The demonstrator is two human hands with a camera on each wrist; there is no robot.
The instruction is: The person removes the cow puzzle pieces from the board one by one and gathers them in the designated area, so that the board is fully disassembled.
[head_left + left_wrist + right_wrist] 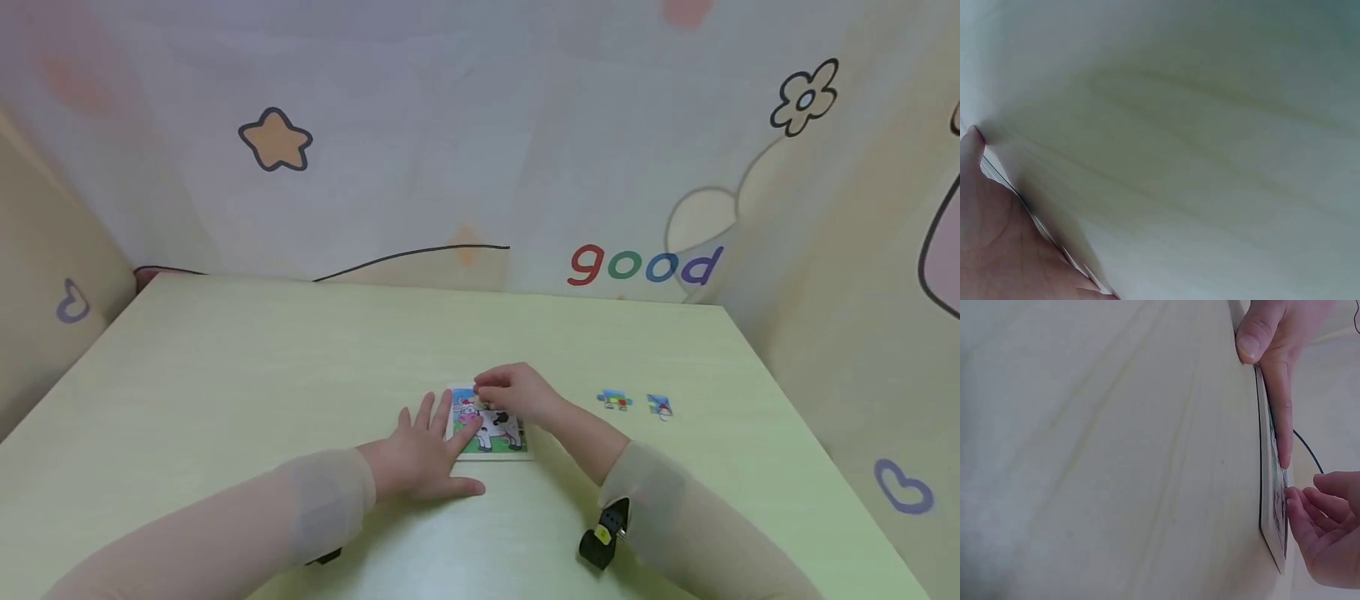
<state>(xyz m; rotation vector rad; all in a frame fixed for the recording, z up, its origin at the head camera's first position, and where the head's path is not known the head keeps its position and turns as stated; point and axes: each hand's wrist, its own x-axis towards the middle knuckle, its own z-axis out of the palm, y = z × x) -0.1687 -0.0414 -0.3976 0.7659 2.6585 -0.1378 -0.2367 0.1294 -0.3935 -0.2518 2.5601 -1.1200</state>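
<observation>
A small jigsaw puzzle point(495, 437) with a cow picture lies flat on the table in a light frame. My left hand point(423, 458) spreads over its left side, index finger stretched onto the picture and thumb on the table just below. In the right wrist view those left-hand fingers point(1282, 412) rest along the frame. My right hand point(521, 392) reaches the puzzle's upper edge, thumb and fingertips together, pinching a puzzle piece point(484, 403) that they mostly hide. Seen from the right wrist, the right fingertips point(1291, 494) meet the picture surface.
Two loose puzzle pieces lie right of the frame: one with tabs point(616, 400), another point(660, 406) farther right. The pale table point(262, 375) backs onto a printed cloth point(420, 150). A black strap device point(602, 537) hangs at the right wrist.
</observation>
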